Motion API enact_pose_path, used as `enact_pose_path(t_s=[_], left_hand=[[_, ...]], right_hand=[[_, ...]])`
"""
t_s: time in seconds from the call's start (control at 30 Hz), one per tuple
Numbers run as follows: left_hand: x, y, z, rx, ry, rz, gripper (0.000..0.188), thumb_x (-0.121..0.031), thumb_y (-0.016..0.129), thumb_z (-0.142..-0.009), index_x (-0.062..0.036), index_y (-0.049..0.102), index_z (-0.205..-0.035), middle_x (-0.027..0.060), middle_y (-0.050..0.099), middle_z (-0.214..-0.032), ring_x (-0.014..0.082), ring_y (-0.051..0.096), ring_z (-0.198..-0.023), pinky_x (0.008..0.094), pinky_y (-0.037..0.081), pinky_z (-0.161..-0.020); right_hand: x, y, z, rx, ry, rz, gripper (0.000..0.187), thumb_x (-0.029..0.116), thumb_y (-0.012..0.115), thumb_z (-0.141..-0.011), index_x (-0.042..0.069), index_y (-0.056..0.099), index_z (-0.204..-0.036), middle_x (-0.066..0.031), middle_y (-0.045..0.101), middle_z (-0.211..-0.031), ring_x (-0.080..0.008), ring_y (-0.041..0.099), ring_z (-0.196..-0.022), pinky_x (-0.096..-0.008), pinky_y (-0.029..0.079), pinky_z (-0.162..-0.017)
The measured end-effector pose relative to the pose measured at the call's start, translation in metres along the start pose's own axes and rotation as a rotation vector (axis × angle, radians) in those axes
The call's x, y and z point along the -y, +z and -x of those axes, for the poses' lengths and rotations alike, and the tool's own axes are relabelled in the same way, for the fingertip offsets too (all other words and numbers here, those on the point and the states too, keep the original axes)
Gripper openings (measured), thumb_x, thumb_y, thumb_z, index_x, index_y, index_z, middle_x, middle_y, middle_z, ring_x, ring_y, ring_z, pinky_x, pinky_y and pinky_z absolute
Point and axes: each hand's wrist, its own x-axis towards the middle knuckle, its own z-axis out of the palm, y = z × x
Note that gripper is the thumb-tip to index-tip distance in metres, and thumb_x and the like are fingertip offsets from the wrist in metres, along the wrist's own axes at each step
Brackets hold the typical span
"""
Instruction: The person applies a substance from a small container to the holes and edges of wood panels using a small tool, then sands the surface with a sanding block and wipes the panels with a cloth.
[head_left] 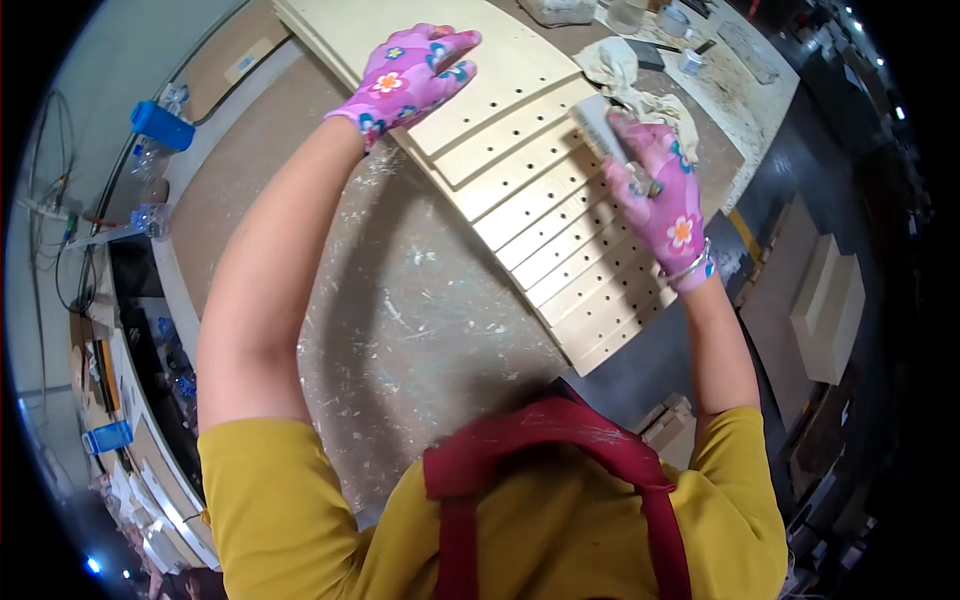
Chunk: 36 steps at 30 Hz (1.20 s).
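A long pale gold wooden panel [490, 165] lies slantwise across the worktable, with stepped ridges across it and rows of small dark holes. My left hand [415, 85], in a pink flowered glove, is at the panel's left edge with its fingers apart, holding nothing. Over the panel's right side, my right hand [660, 185], gloved the same way, grips a pale grey flat block [598, 128] that looks like a sanding block. The block's lower edge is close to the holed surface; whether it touches cannot be made out.
The brown worktable [420, 290] is marked with paint specks. A crumpled cream cloth [610, 65] lies beyond the panel, near small tubs [690, 62]. Bottles and a blue container [163, 125] stand at the left. Pale boards [830, 310] are at the right.
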Motion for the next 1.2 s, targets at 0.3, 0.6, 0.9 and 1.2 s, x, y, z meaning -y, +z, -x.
enact_pose_path(t_s=[0.3, 0.6, 0.9, 1.2], left_hand=[[0.011, 0.02, -0.002, -0.112, 0.04, -0.061, 0.048, -0.047, 0.043, -0.094, -0.0219, 0.051, -0.134, 0.0097, 0.05, -0.135, 0.0264, 0.045, -0.126, 0.0393, 0.032, -0.108], [0.008, 0.016, -0.004, -0.113, 0.048, -0.087, 0.049, -0.045, 0.041, -0.096, -0.0196, 0.047, -0.138, 0.0119, 0.045, -0.14, 0.0297, 0.04, -0.13, 0.0412, 0.028, -0.111], [0.002, 0.012, -0.001, -0.107, 0.047, -0.031, 0.047, -0.04, 0.046, -0.094, -0.0183, 0.049, -0.135, 0.0122, 0.048, -0.135, 0.0304, 0.045, -0.125, 0.0409, 0.032, -0.107], [0.003, 0.006, -0.002, -0.071, 0.031, 0.016, 0.045, -0.037, 0.046, -0.094, -0.0172, 0.049, -0.135, 0.0118, 0.047, -0.136, 0.029, 0.043, -0.127, 0.0402, 0.03, -0.11]], right_hand=[[0.043, 0.045, -0.003, 0.226, -0.345, 0.184, 0.036, 0.017, 0.061, -0.082, 0.006, 0.06, -0.116, -0.0127, 0.059, -0.095, -0.0261, 0.061, -0.081, -0.0384, 0.051, -0.073], [-0.063, -0.001, -0.042, -0.048, -0.048, 0.417, 0.043, 0.026, 0.059, -0.085, 0.01, 0.058, -0.125, -0.0169, 0.061, -0.103, -0.0299, 0.063, -0.088, -0.0392, 0.053, -0.079], [-0.003, 0.034, -0.041, -0.035, -0.069, 0.124, 0.04, 0.022, 0.057, -0.084, 0.007, 0.058, -0.121, -0.02, 0.059, -0.099, -0.0344, 0.061, -0.088, -0.0436, 0.051, -0.076], [-0.006, 0.02, -0.052, -0.065, 0.153, -0.131, 0.044, 0.026, 0.058, -0.089, 0.003, 0.056, -0.126, -0.0181, 0.061, -0.109, -0.0274, 0.062, -0.096, -0.0351, 0.049, -0.089]])
